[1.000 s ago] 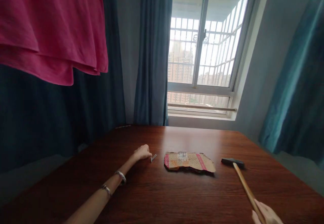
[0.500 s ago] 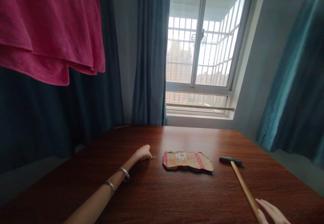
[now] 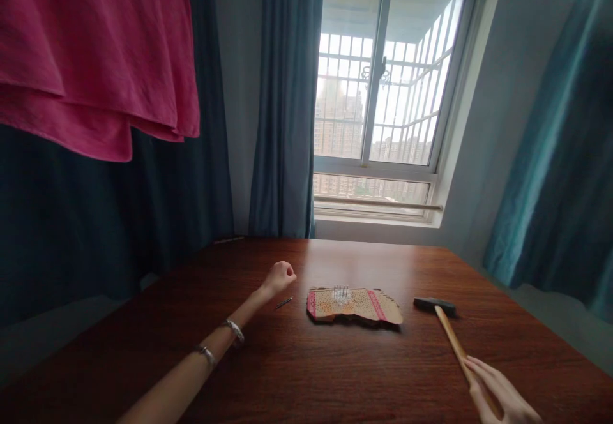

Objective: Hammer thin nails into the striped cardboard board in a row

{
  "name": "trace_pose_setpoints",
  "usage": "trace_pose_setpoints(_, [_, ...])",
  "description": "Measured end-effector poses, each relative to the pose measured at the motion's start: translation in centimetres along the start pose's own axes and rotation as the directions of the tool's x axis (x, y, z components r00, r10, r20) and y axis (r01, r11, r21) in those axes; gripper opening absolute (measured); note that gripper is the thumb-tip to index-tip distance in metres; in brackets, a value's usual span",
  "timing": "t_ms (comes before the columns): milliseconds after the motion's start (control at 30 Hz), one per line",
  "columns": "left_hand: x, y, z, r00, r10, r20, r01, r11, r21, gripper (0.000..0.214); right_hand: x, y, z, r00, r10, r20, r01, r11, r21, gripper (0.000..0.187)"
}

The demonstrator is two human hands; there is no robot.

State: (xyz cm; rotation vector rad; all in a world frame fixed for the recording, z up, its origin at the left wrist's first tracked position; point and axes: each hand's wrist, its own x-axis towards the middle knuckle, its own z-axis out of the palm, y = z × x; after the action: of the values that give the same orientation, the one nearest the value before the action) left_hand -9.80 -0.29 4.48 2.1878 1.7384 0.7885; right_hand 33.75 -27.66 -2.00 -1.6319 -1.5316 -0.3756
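My left hand [image 3: 281,277] is raised a little over the table, its fingers curled closed; whatever they may hold is hidden. Just below it a nail [image 3: 283,303] lies on the wood. To its right is a flat, ragged-edged board [image 3: 383,314] with a dotted pattern and pink bands. Several nails [image 3: 341,291] stand upright in its left half. At the lower right, my right hand [image 3: 500,389] has its fingers and thumb around the wooden handle of a hammer [image 3: 450,331]. The dark hammer head rests on the table.
The brown table [image 3: 306,373] reaches back to a barred window [image 3: 373,92]. A pink cloth [image 3: 96,60] hangs at the upper left, in front of a blue curtain [image 3: 287,105]. Another curtain [image 3: 550,143] hangs on the right.
My left hand has lifted up and slightly right, away from the nail on the table. My right hand has moved forward along the hammer handle and closed on it.
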Motion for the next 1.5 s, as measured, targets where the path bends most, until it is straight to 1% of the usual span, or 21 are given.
trace_pose_setpoints(67, [-0.9,1.8,0.4,0.998,0.059,0.012,-0.056,0.983,-0.175,0.017,0.8,-3.0,0.2,0.996,0.047,0.074,-0.056,0.990,0.131,0.027])
trace_pose_setpoints(133, [-2.4,4.1,1.1,0.990,0.110,0.086,-0.069,0.921,-0.382,0.021,1.5,-6.3,0.7,0.974,0.121,0.189,-0.173,0.942,0.289,0.028])
trace_pose_setpoints(167, [-3.4,5.3,1.6,0.980,0.147,0.135,-0.068,0.882,-0.467,0.024,1.9,-8.0,1.1,0.950,0.151,0.272,-0.248,0.897,0.367,0.029])
trace_pose_setpoints(233, [-5.5,7.8,2.7,0.952,0.196,0.236,-0.021,0.810,-0.586,0.028,2.6,-11.1,2.2,0.891,0.161,0.425,-0.377,0.785,0.492,0.032])
trace_pose_setpoints(267, [-6.6,8.9,3.2,0.935,0.222,0.276,-0.002,0.782,-0.623,0.029,2.9,-12.3,2.9,0.871,0.149,0.469,-0.417,0.728,0.543,0.034])
trace_pose_setpoints(333, [-8.6,10.5,4.3,0.908,0.280,0.311,0.009,0.730,-0.684,0.029,3.4,-14.3,4.3,0.848,0.123,0.516,-0.463,0.647,0.606,0.037])
trace_pose_setpoints(400, [-10.1,11.5,5.2,0.884,0.325,0.336,0.032,0.676,-0.737,0.030,3.8,-15.5,5.6,0.832,0.095,0.547,-0.489,0.593,0.640,0.039])
trace_pose_setpoints(500, [-11.3,11.9,6.2,0.871,0.363,0.332,0.040,0.621,-0.783,0.031,4.1,-16.3,6.8,0.814,0.067,0.577,-0.518,0.536,0.667,0.039])
trace_pose_setpoints(600, [-11.7,11.8,6.6,0.875,0.361,0.322,0.052,0.592,-0.804,0.032,4.2,-16.8,7.4,0.817,0.090,0.570,-0.531,0.503,0.682,0.037])
trace_pose_setpoints(700, [-11.7,11.7,6.9,0.891,0.326,0.316,0.074,0.582,-0.810,0.033,4.2,-17.0,8.2,0.827,0.091,0.555,-0.523,0.487,0.699,0.034])
trace_pose_setpoints(800, [-11.1,11.5,6.9,0.901,0.283,0.328,0.099,0.603,-0.792,0.038,4.9,-16.6,9.6,0.851,0.085,0.519,-0.482,0.517,0.707,0.033])
trace_pose_setpoints(867, [-10.2,11.4,6.7,0.922,0.253,0.292,0.070,0.633,-0.771,0.039,6.0,-15.7,10.9,0.863,0.101,0.495,-0.463,0.549,0.696,0.034])
trace_pose_setpoints(900, [-9.6,11.3,6.5,0.940,0.234,0.248,0.038,0.650,-0.759,0.039,6.8,-15.2,11.7,0.868,0.116,0.482,-0.457,0.565,0.687,0.035])
trace_pose_setpoints(967, [-7.8,10.9,6.1,0.976,0.184,0.112,-0.045,0.682,-0.730,0.038,8.7,-13.9,13.4,0.880,0.150,0.450,-0.445,0.592,0.672,0.038])
trace_pose_setpoints(1033, [-5.5,10.4,5.8,0.988,0.152,-0.028,-0.128,0.699,-0.704,0.036,10.6,-12.7,15.2,0.888,0.144,0.437,-0.423,0.627,0.654,0.038])
trace_pose_setpoints(1067, [-4.3,10.1,5.9,0.988,0.128,-0.082,-0.149,0.711,-0.687,0.035,11.5,-12.3,16.1,0.890,0.124,0.439,-0.408,0.646,0.645,0.036])
trace_pose_setpoints(1100, [-3.1,9.8,6.0,0.986,0.127,-0.107,-0.166,0.719,-0.674,0.035,12.1,-12.0,17.0,0.890,0.097,0.446,-0.391,0.667,0.634,0.032])
trace_pose_setpoints(1167, [-0.8,9.3,6.7,0.987,0.120,-0.103,-0.158,0.739,-0.655,0.035,12.9,-11.5,18.6,0.887,0.035,0.461,-0.348,0.708,0.615,0.025])
trace_pose_setpoints(1267, [1.7,9.0,7.9,0.982,0.187,0.003,-0.145,0.769,-0.623,0.033,13.0,-11.3,20.6,0.880,-0.028,0.474,-0.292,0.755,0.587,0.021])
trace_pose_setpoints(1400, [3.4,9.1,9.0,0.962,0.256,0.099,-0.156,0.808,-0.568,0.034,12.1,-10.7,22.1,0.882,-0.050,0.469,-0.251,0.792,0.557,0.023])
trace_pose_setpoints(1500, [4.1,9.1,9.3,0.945,0.287,0.157,-0.144,0.795,-0.590,0.037,11.7,-10.3,22.5,0.885,-0.062,0.461,-0.228,0.806,0.546,0.023])
